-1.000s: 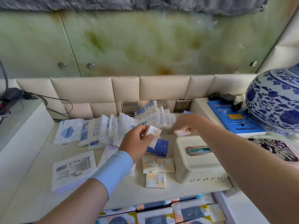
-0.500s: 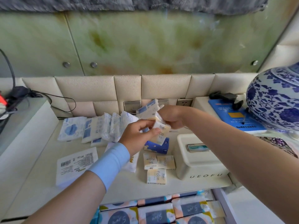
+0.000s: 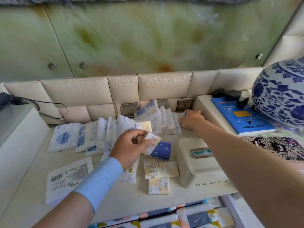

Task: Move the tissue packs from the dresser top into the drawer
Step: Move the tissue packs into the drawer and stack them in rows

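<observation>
gathering step: the left hand pinches a few cream pocket tissue packs above the worktop. the right hand lies on the end of the leaning row of packs below the wall socket; i cannot tell if it grips. next, lift one and carry all to the open drawer. half a second ago both hands met mid-worktop; the right has since reached back.
</observation>
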Demonstrator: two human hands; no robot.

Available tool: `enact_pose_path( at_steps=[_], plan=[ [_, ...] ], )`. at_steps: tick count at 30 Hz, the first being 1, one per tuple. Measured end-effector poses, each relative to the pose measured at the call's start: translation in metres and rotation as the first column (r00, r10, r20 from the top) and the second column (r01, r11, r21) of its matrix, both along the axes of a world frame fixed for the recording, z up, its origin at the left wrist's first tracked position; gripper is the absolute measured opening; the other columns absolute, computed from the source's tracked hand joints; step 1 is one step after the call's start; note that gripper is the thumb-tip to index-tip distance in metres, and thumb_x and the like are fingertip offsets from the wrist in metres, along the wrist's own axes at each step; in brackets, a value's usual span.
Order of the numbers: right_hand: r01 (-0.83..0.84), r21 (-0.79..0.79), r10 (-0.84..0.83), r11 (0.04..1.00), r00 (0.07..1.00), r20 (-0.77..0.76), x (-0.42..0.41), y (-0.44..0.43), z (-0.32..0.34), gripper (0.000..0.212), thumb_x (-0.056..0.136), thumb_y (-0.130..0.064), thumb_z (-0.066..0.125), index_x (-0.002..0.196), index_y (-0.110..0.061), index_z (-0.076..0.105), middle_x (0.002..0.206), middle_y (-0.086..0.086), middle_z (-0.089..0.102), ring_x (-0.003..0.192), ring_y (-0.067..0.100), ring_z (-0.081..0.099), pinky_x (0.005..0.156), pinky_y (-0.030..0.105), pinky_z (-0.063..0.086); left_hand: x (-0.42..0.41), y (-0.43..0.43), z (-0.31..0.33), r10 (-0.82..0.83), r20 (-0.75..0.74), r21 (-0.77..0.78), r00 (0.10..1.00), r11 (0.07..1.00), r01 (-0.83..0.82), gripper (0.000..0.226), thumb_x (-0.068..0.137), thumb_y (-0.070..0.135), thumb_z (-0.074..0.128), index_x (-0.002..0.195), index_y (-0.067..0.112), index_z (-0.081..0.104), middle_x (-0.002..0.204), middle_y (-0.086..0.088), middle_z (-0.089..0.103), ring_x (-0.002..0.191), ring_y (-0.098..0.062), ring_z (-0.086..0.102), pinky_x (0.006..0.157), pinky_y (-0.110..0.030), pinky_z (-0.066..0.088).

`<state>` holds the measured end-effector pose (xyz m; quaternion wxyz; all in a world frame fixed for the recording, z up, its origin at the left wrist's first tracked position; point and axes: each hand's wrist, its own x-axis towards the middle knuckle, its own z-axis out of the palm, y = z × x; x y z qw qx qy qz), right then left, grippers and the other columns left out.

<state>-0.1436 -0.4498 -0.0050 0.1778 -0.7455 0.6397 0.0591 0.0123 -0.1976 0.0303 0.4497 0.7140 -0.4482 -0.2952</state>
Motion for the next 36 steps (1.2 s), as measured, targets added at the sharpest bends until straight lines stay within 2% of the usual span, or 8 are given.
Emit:
enact_pose_path(
  at_steps=[4,10,16,21,23,29,32,36],
  plan=[
    [0.087,-0.017,-0.084,0.996,0.985,0.150,0.007,0.002,0.004,0.054,0.088,-0.030,0.060,0.139,-0.023,0.043,0.140,0.018,0.034,0.115,0.037,0.051,0.091,0.038,0.047,0.002,-0.001,0.000,-0.023,0.041,0.026,0.999,0.999,0.022,0.019,0.086,0.030,0.072,0.085,0.045,0.060,0.102,0.010,0.064,0.093,-0.008,0.061,0.085,-0.028,0.050],
    [0.084,-0.061,-0.054,0.995,0.921,0.386,0.010,0.018,0.063,0.040,0.099,-0.024,0.033,0.118,0.000,0.059,0.113,0.022,0.061,0.090,0.033,0.055,0.080,0.038,0.046,0.010,0.009,0.007,-0.011,0.067,0.102,0.998,0.995,0.004,0.009,0.089,0.030,0.067,0.084,0.035,0.061,0.091,0.002,0.063,0.084,-0.017,0.060,0.070,-0.023,0.046],
    [-0.018,0.377,-0.250,0.926,0.718,0.650,0.007,0.076,0.118,0.015,0.090,-0.024,0.034,0.088,-0.016,0.046,0.065,0.007,0.055,0.060,0.024,0.055,0.059,0.028,0.042,0.004,0.032,0.013,-0.094,0.095,0.236,0.991,0.969,0.069,0.011,0.088,0.033,0.066,0.099,0.029,0.063,0.093,0.008,0.061,0.087,-0.015,0.059,0.080,-0.030,0.049],
    [-0.308,0.244,0.147,0.920,0.846,0.512,0.012,0.126,0.117,0.018,0.092,-0.005,0.046,0.096,-0.014,0.062,0.099,0.020,0.058,0.081,0.025,0.046,0.064,0.036,0.042,-0.011,0.071,0.017,-0.199,0.240,0.356,0.950,0.929,0.104,0.012,0.091,0.035,0.061,0.101,0.028,0.061,0.091,0.008,0.055,0.079,-0.012,0.055,0.063,-0.022,0.039],
    [-0.378,0.240,0.221,0.894,0.839,0.497,0.012,0.159,0.115,0.024,0.093,-0.016,0.052,0.113,-0.012,0.065,0.102,0.013,0.057,0.085,0.026,0.048,0.067,0.037,0.046,-0.009,0.089,0.016,-0.282,0.317,0.446,0.906,0.887,0.120,0.023,0.092,0.037,0.059,0.111,0.026,0.063,0.109,0.004,0.059,0.094,-0.018,0.058,0.073,-0.026,0.042],
    [-0.653,0.083,0.611,0.752,0.739,0.283,0.015,0.257,0.082,0.039,0.087,-0.030,0.065,0.125,-0.025,0.060,0.118,-0.004,0.056,0.100,0.014,0.056,0.084,0.027,0.049,0.005,0.135,0.027,-0.298,0.441,0.557,0.846,0.830,0.002,0.033,0.095,0.034,0.056,0.123,0.017,0.060,0.127,-0.008,0.057,0.106,-0.029,0.059,0.087,-0.035,0.049],
    [-0.752,0.016,0.738,0.659,0.651,0.176,0.023,0.292,0.054,0.042,0.077,-0.023,0.072,0.118,-0.026,0.061,0.121,0.002,0.049,0.102,0.020,0.052,0.086,0.033,0.050,0.012,0.154,0.033,-0.273,0.488,0.542,0.829,0.839,-0.043,0.024,0.095,0.033,0.056,0.113,0.019,0.062,0.122,-0.010,0.057,0.091,-0.025,0.056,0.079,-0.032,0.045],
    [-0.853,-0.066,0.852,0.518,0.509,0.124,0.032,0.318,0.019,0.041,0.073,-0.005,0.065,0.113,-0.018,0.062,0.119,0.007,0.048,0.106,0.029,0.053,0.090,0.041,0.049,0.021,0.173,0.037,-0.258,0.490,0.545,0.833,0.836,-0.061,0.037,0.095,0.035,0.057,0.129,0.023,0.058,0.133,-0.007,0.051,0.112,-0.028,0.056,0.086,-0.031,0.043]
  ],
)
